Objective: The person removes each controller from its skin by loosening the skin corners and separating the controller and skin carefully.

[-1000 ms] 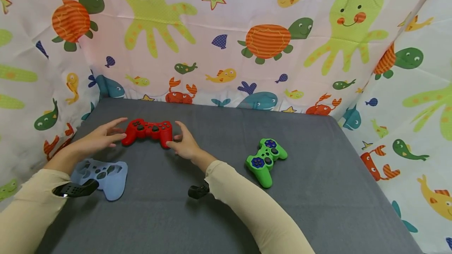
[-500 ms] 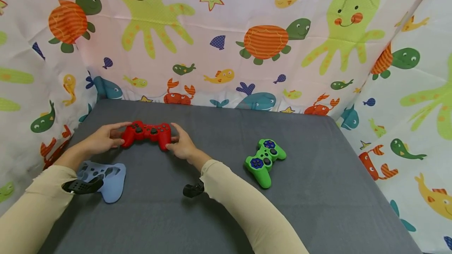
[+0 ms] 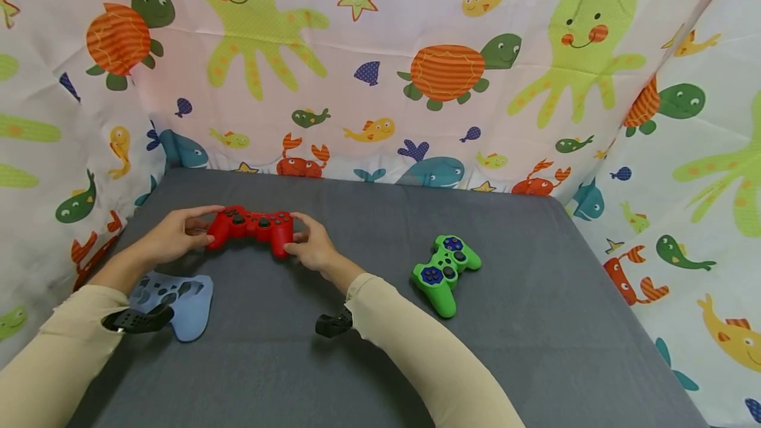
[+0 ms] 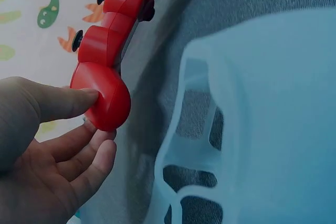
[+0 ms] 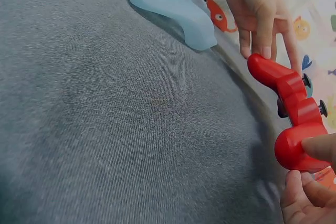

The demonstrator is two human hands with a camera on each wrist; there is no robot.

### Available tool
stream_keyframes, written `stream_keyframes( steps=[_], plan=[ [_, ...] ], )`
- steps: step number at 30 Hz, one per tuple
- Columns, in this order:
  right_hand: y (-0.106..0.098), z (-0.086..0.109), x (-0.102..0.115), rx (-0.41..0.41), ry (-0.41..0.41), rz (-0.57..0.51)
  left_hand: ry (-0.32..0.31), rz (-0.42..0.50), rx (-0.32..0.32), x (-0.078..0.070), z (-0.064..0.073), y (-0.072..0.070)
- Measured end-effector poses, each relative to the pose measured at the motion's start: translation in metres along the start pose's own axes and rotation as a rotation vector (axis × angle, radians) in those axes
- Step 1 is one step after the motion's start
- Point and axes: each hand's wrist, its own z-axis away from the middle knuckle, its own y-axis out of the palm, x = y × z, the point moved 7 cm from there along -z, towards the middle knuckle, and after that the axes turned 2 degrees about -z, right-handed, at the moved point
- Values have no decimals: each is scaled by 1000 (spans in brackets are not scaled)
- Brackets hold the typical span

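A red game controller (image 3: 255, 224) is held by both hands over the far left part of the grey cloth, and it looks slightly raised. My left hand (image 3: 170, 238) pinches its left handle, with the thumb on the handle in the left wrist view and the fingers (image 4: 97, 169) below. On the other side, my right hand (image 3: 314, 246) grips the right handle between thumb and fingers. A light blue silicone controller cover (image 3: 193, 312) lies below the left wrist, which partly hides it. In the right wrist view the cover (image 5: 181, 11) rests on the cloth.
To the right on the grey table (image 3: 547, 322) lies a green game controller (image 3: 444, 275) with blue button areas. A curtain (image 3: 368, 32) printed with sea animals rises behind the table and along both sides. Each wrist wears a black strap.
Both hands were spread beside the red controller a second ago; their fingers have since closed on its handles. The controller has tilted a little. The green controller and blue cover stay put.
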Motion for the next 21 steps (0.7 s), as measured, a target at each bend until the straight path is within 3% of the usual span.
stream_keyframes(
  steps=[14,21],
  plan=[
    [-16,30,11,53,-67,-25,89,4,-40,-24,18,8],
    [-25,43,11,34,-113,-27,144,-10,-69,-40,25,8]
  ],
)
